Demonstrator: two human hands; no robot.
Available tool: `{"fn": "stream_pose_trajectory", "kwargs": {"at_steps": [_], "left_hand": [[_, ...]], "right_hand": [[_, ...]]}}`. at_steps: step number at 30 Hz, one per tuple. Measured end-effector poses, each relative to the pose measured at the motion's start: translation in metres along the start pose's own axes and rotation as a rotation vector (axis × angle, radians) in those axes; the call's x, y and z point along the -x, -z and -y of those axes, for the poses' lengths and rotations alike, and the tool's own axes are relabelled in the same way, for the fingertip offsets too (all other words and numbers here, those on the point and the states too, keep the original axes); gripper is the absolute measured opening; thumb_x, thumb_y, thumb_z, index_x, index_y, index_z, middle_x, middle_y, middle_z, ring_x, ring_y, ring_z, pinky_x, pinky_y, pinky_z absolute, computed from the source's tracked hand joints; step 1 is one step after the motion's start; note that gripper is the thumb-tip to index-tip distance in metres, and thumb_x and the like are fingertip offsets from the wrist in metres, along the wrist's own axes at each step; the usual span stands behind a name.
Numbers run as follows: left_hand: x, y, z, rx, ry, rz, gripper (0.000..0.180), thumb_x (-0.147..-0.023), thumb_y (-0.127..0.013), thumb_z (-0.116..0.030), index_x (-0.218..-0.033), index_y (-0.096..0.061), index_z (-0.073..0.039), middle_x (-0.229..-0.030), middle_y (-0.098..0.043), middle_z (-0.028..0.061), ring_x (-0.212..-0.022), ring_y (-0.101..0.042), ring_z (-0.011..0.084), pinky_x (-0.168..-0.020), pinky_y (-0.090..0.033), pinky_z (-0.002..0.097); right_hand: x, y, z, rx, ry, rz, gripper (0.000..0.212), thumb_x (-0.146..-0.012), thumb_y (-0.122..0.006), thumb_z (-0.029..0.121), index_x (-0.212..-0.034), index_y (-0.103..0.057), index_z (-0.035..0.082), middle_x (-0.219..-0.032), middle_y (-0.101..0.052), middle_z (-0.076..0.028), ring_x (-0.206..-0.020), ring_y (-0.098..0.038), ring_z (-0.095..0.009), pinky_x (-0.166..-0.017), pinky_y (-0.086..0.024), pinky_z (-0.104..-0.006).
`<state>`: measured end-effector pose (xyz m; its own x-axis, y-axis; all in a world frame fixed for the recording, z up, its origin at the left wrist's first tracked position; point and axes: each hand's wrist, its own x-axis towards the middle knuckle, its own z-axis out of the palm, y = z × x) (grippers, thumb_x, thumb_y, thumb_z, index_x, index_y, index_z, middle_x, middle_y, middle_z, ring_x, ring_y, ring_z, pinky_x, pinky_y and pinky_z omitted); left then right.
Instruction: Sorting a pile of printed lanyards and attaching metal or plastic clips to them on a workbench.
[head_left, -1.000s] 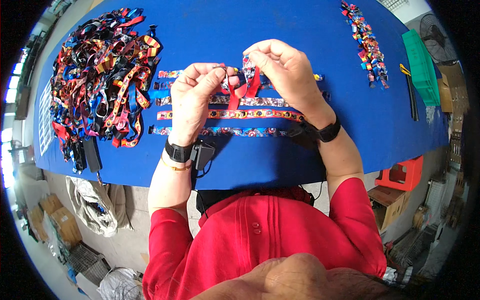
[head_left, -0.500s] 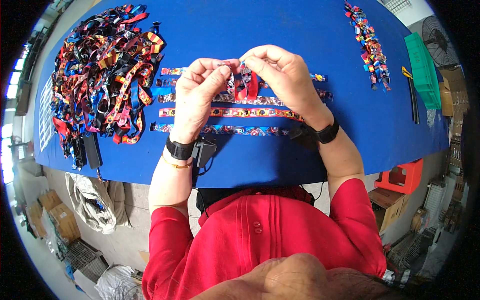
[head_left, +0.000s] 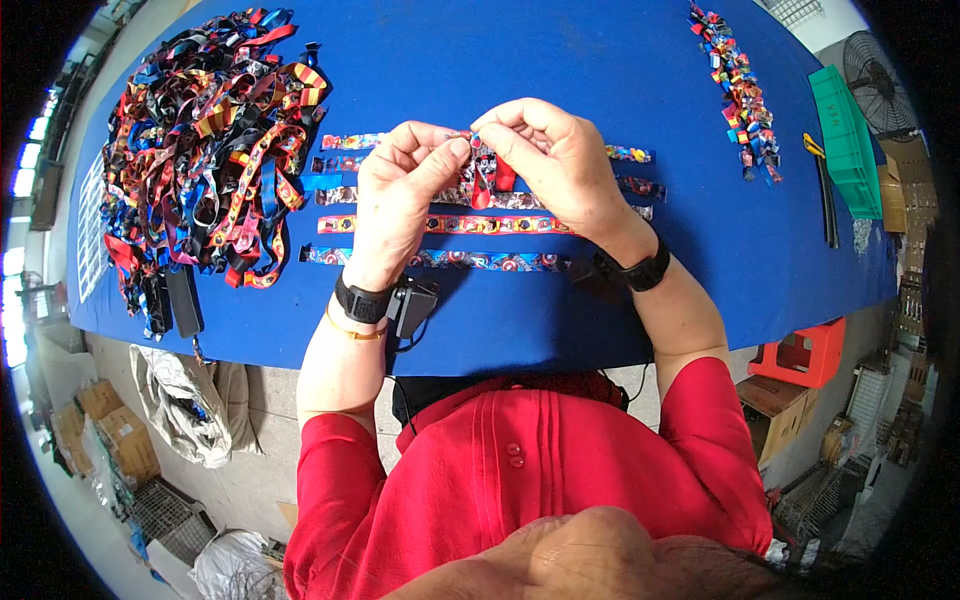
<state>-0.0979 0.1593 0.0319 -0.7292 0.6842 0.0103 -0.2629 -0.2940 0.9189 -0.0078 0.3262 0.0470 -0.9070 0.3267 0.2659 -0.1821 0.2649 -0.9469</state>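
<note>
Between my two hands, above the blue table, hangs a red printed ribbon strap bent into a loop. My left hand pinches it with thumb and forefinger near its top end. My right hand pinches it close beside, the fingertips of both hands almost meeting. Below them several printed straps lie flat in rows, among them a red-and-yellow strap and a blue strap nearest to me. My hands and forearms cover parts of the rows.
A big tangled heap of straps covers the table's left side. At the far right lies a long bundle of bunched straps. Beyond it are a green crate, a black rod-like tool and a fan. A red stool stands below.
My fingertips have come closer together, the right hand shifting slightly left. The hanging strap has moved a little left with them and its loop looks narrower.
</note>
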Motion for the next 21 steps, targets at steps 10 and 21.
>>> {"fn": "stream_pose_trajectory", "kwargs": {"at_steps": [10,21], "left_hand": [[-0.006,0.001,-0.009,0.055,0.051,-0.076,0.013,-0.101,-0.062,-0.016,-0.102,-0.059,-0.004,-0.104,-0.074,0.0142,-0.089,-0.074,0.0173,-0.068,-0.056,0.0213],[-0.001,-0.003,0.003,-0.033,0.035,-0.033,0.009,-0.097,-0.069,-0.011,-0.100,-0.064,-0.005,-0.087,-0.069,-0.0007,-0.075,-0.060,0.0032,-0.067,-0.048,0.0184]], "right_hand": [[-0.004,0.005,0.001,-0.117,-0.058,-0.046,0.013,-0.098,-0.065,0.012,-0.100,-0.068,-0.001,-0.084,-0.072,-0.003,-0.074,-0.062,-0.004,-0.064,-0.051,-0.0215],[0.001,-0.004,0.002,-0.021,-0.013,-0.029,0.012,-0.097,-0.067,0.011,-0.101,-0.068,0.000,-0.081,-0.069,0.000,-0.072,-0.059,-0.002,-0.061,-0.049,-0.0211]]}}
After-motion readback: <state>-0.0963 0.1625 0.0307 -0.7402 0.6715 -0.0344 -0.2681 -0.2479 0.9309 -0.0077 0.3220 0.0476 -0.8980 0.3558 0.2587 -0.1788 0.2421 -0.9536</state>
